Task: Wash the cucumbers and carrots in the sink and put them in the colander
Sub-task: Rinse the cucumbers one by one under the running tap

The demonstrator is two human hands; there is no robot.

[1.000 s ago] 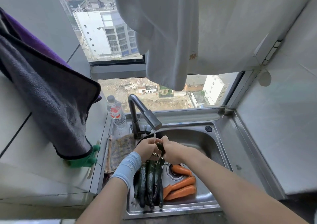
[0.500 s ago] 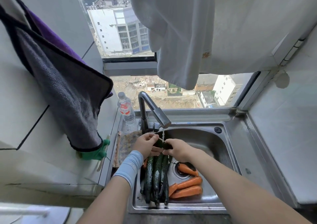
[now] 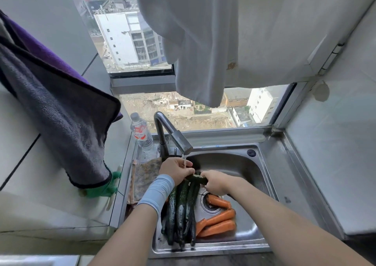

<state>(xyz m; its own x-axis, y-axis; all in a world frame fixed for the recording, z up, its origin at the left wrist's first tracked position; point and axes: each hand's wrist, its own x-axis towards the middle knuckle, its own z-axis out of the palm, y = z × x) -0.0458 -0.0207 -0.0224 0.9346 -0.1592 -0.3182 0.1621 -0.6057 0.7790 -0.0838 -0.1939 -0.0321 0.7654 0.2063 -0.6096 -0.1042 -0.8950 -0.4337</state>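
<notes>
Both forearms reach into the steel sink (image 3: 270, 165) from 6 o'clock and meet at 11 o'clock under the faucet (image 3: 173, 136), whose water is running. Dark cucumbers (image 3: 182, 212) lie bunched at 7 o'clock, with the carrots (image 3: 220, 220) just beside them at 5 o'clock. The left hand (image 3: 175, 171) and right hand (image 3: 217, 182) each curl their fingers around 1 held cucumber (image 3: 198, 178), which lies crosswise between them.

Home kitchen; steel sink (image 3: 270, 164), tap (image 3: 173, 135), hung towels (image 3: 61, 111)
</notes>
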